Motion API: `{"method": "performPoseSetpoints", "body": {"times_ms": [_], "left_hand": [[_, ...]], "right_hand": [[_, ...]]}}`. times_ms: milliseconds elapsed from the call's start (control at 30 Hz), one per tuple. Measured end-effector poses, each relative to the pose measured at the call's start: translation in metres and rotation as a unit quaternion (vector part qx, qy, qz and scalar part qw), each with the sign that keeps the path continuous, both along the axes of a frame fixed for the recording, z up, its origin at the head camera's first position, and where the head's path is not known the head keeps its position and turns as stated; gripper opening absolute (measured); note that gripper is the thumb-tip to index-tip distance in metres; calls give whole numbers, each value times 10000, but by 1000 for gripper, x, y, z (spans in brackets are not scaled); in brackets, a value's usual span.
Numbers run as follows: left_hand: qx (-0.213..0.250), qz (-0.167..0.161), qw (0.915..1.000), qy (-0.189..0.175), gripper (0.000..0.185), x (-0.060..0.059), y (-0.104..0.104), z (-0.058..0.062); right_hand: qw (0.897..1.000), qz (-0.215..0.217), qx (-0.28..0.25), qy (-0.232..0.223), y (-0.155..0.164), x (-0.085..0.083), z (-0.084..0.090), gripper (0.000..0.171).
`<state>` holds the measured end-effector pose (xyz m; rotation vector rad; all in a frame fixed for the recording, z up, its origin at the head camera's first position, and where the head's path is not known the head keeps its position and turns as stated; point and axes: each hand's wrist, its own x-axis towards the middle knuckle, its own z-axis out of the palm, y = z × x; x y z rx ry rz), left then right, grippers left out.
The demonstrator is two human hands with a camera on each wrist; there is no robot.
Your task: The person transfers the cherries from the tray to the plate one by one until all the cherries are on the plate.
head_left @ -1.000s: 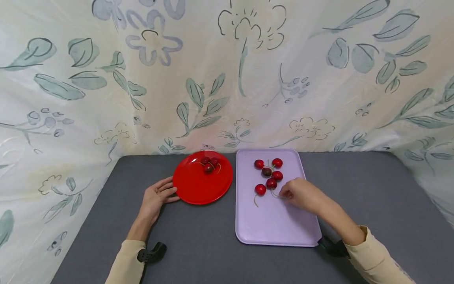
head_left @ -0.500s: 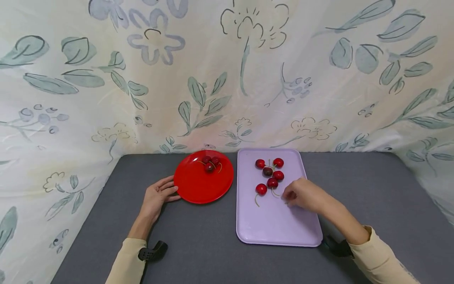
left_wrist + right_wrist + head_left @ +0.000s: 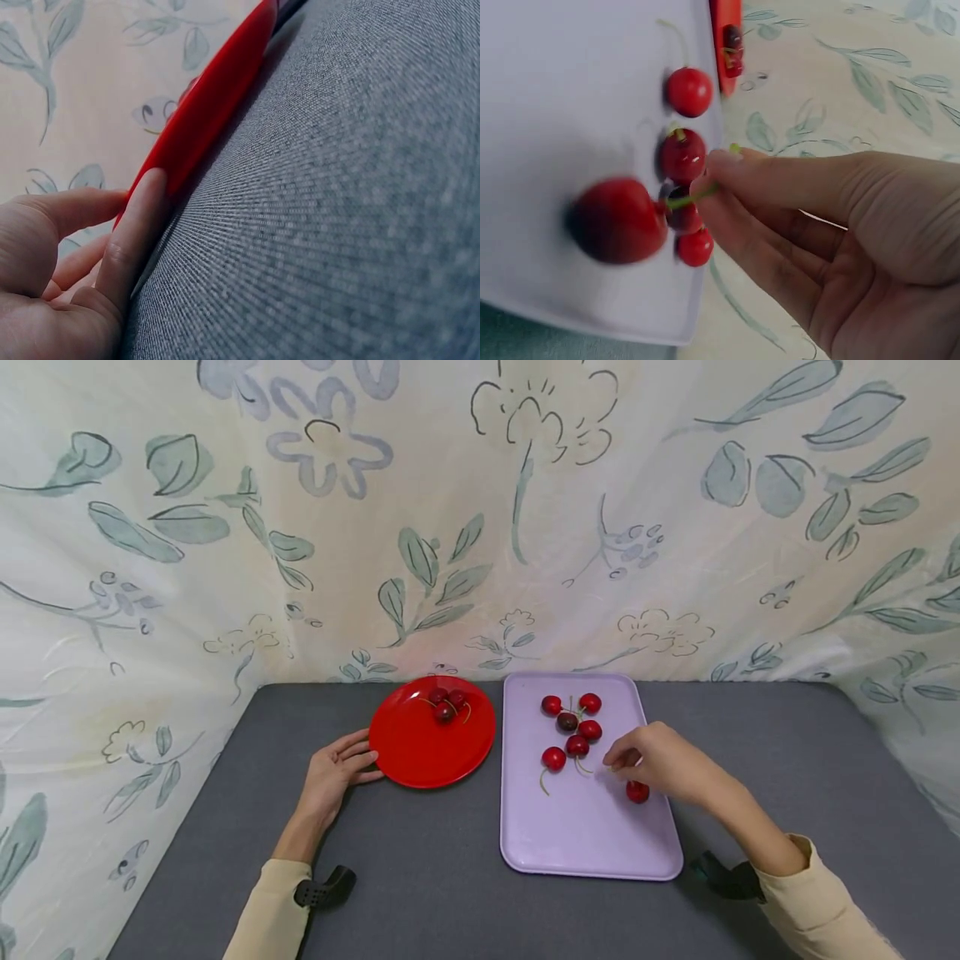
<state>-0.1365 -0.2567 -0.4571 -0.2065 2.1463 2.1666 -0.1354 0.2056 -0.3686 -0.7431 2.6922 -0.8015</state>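
My right hand (image 3: 663, 764) is over the right side of the lilac tray (image 3: 577, 839), pinching the green stem of a red cherry (image 3: 621, 220) between thumb and fingertip. In the head view that cherry hangs just under the hand. Several other cherries (image 3: 553, 759) lie at the tray's back and middle, stems attached. On the left, my left hand (image 3: 333, 781) touches the left rim of the red plate (image 3: 427, 756) with fairly straight fingers. A small group of cherries (image 3: 444, 713) sits near the plate's back edge.
The plate and tray stand side by side on a grey cloth-covered table (image 3: 420, 877), a narrow gap between them. A leaf-patterned curtain (image 3: 480, 527) hangs behind the table. Black straps circle both wrists.
My right hand has risen slightly and shifted right, and the pinched cherry now shows beneath it. The left hand stays at the plate's rim. The other cherries lie as before.
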Motion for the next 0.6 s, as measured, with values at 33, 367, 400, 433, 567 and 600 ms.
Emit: {"method": "performPoseSetpoints", "body": {"times_ms": [33, 367, 400, 433, 567, 600], "left_hand": [[-12, 4, 10000, -2, 52, 0, 0, 0], [17, 23, 10000, -37, 51, 1, -2, 2], [25, 34, 10000, -26, 51, 1, -2, 2], [41, 27, 10000, -25, 51, 1, -2, 2], [98, -35, 9999, -29, 52, 1, -1, 2], [101, -42, 9999, -36, 52, 1, -2, 2]], "right_hand": [[9999, 19, -95, -51, 0, 0, 1, 14], [9787, -513, -1703, -1022, -16, -9, -9, 22], [9758, -599, -1837, -1021, -19, -11, -12, 23], [9732, -717, -1940, -1002, -23, -12, -15, 23], [9625, -1218, -2239, -923, -37, -13, -24, 24], [9584, -1335, -2329, -971, -41, -14, -25, 25]]}}
